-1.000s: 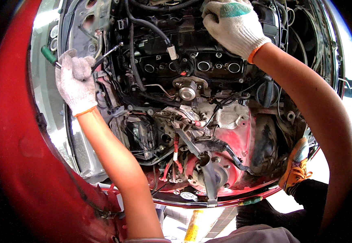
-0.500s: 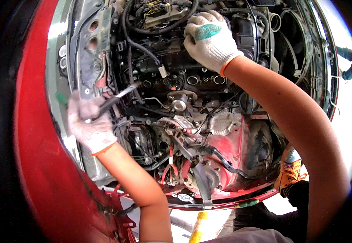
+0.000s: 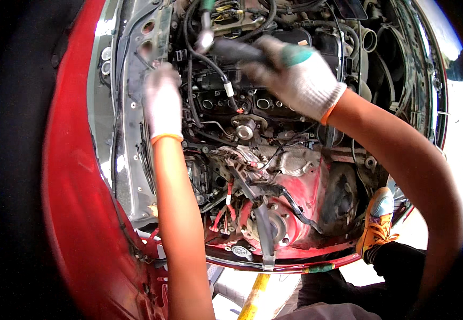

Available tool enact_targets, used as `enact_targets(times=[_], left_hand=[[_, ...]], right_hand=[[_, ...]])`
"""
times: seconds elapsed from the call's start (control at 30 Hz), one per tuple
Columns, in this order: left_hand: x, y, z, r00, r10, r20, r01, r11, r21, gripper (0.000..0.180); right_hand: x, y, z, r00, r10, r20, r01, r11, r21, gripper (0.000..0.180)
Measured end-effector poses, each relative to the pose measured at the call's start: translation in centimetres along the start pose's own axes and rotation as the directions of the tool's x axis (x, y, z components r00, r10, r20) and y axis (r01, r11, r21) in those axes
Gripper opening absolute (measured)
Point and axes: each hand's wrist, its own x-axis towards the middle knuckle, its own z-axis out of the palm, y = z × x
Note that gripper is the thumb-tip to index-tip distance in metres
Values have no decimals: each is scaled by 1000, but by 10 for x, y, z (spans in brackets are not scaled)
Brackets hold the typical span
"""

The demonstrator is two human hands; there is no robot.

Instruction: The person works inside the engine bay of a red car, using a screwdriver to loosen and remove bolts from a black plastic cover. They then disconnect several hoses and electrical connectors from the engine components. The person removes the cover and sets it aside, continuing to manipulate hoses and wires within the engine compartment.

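Observation:
My right hand (image 3: 301, 77), in a white knit glove with a green patch, is over the engine (image 3: 210, 82). It is closed around a dark, thick, bar-like tool (image 3: 236, 50) that points left; motion smears its shape. At the tool's left end is a bright metal piece (image 3: 205, 38), with a green handle-like part (image 3: 207, 5) above it; whether these join the dark tool I cannot tell. My left hand (image 3: 164, 101), gloved too, is over the left edge of the engine bay, its fingers blurred. Nothing can be made out in it.
A loose cable with a white connector (image 3: 229, 88) hangs over the engine. Nearer lie a round metal fitting (image 3: 245, 130), a wiring harness (image 3: 287, 200) and a red-stained housing (image 3: 306, 186). Red bodywork (image 3: 77, 213) borders the left. My orange shoe (image 3: 381, 216) shows at lower right.
My left hand has moved right and away from me; the metal-shafted tool it held no longer shows there. My right hand has come slightly nearer, with a dark tool now visible in it.

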Motion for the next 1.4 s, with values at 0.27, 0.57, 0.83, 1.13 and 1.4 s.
enact_targets(times=[0.27,0.57,0.83,1.13,1.4], left_hand=[[42,-45,42,985,-3,171,-107,770,629,55],[49,-81,70,839,509,-191,-397,814,424,26],[68,-82,69,796,588,-143,-417,704,576,27],[87,-77,83,799,542,-262,-261,704,660,28],[94,-52,79,959,199,-199,-30,776,630,45]], right_hand=[[25,78,38,911,-33,-411,-114,938,-327,31],[23,82,39,883,25,-469,-114,980,-162,35],[25,83,38,892,40,-450,-145,969,-202,36],[29,84,43,889,31,-457,-141,968,-208,36],[24,84,35,911,69,-407,-166,964,-208,35]])
